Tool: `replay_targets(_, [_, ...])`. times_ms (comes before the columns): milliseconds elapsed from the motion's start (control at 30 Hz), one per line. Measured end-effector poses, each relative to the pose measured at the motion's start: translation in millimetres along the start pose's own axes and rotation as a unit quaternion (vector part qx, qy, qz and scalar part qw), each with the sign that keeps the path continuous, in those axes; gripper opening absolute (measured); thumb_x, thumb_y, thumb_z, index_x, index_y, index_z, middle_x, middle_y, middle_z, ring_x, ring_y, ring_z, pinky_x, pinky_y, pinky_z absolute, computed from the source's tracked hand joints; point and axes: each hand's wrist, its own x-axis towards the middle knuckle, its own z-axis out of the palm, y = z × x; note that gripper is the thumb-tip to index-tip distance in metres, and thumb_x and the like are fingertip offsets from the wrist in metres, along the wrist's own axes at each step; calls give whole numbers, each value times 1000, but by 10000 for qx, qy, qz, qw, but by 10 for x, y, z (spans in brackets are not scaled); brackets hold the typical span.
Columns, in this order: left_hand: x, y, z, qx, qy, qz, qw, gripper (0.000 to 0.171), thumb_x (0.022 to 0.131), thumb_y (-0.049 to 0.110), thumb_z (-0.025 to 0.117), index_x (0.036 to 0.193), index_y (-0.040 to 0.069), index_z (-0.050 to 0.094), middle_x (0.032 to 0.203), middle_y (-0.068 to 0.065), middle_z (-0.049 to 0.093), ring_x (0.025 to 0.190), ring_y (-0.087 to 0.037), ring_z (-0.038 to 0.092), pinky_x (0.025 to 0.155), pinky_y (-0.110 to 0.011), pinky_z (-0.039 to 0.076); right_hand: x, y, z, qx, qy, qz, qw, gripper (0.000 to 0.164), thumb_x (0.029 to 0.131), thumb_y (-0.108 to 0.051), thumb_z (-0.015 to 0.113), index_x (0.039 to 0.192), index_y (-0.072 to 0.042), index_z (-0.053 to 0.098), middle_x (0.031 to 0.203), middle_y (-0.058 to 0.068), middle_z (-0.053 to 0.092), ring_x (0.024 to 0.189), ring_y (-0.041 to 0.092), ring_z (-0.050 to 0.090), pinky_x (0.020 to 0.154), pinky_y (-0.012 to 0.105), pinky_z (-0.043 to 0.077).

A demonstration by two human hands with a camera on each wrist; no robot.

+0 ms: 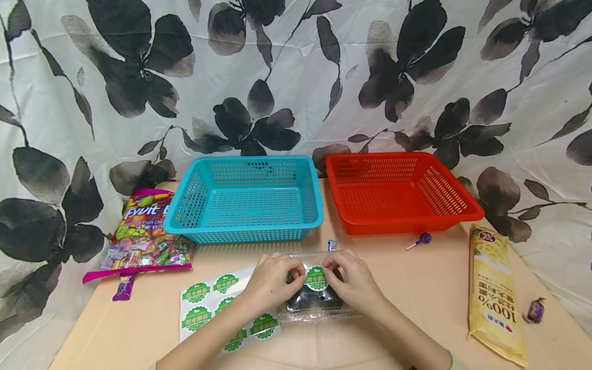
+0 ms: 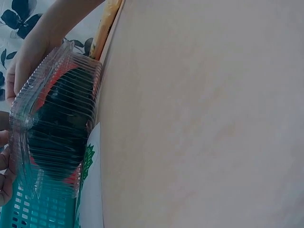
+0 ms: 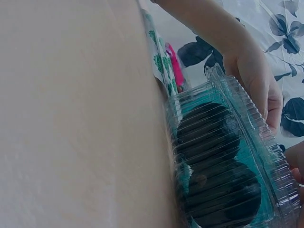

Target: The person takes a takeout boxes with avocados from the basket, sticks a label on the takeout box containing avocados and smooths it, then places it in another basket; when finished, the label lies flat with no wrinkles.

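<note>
A round green-and-white sticker (image 1: 316, 278) is stretched between my hands, above the lid of a clear plastic clamshell box (image 1: 314, 315). My left hand (image 1: 276, 277) pinches its left edge between thumb and forefinger, and my right hand (image 1: 352, 278) pinches the right edge. Inside the box lie dark, rounded things (image 3: 209, 133), seen through the ribbed wall in the right wrist view. The sticker itself is hidden in both wrist views. Under my left forearm a white sheet of green stickers (image 1: 209, 303) lies on the table.
Behind the box stand a blue basket (image 1: 245, 235) and a red basket (image 1: 393, 227). At left are a fruit-chew bag (image 1: 148, 231) and a purple packet (image 1: 124, 287). At right lie a lollipop (image 1: 424, 238), a yellow pasta bag (image 1: 495, 293) and a wrapped candy (image 1: 535, 311). A small blue-and-white packet (image 1: 332, 245) lies behind the box.
</note>
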Motion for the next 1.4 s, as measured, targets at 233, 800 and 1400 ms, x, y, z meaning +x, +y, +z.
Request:
replay_targets(233, [-6, -10, 12, 25, 26, 47, 10000, 12, 74, 29, 67, 67, 31, 57, 62, 24, 47, 67, -1, 42, 63, -21, 28, -6, 22, 13, -199, 62, -344, 9992, 13, 75, -8, 66, 79, -18, 60, 74, -15, 54, 77, 1, 48, 67, 23, 45])
replay_targets(800, [-4, -19, 22, -59, -71, 66, 9999, 15, 72, 25, 67, 65, 29, 55, 58, 22, 43, 66, -3, 39, 65, -23, 34, -1, 34, 29, -634, 134, -619, 9960, 12, 75, -8, 65, 78, -18, 61, 74, -15, 54, 79, 3, 47, 69, 21, 43])
replay_targets(1400, [-37, -26, 72, 279, 307, 259, 9988, 8, 73, 27, 68, 79, 26, 63, 70, 16, 53, 70, -4, 44, 65, -23, 35, -10, 65, 57, -1475, 248, -952, 9842, 18, 69, -12, 69, 85, -17, 63, 79, -8, 56, 77, 9, 45, 68, 25, 40])
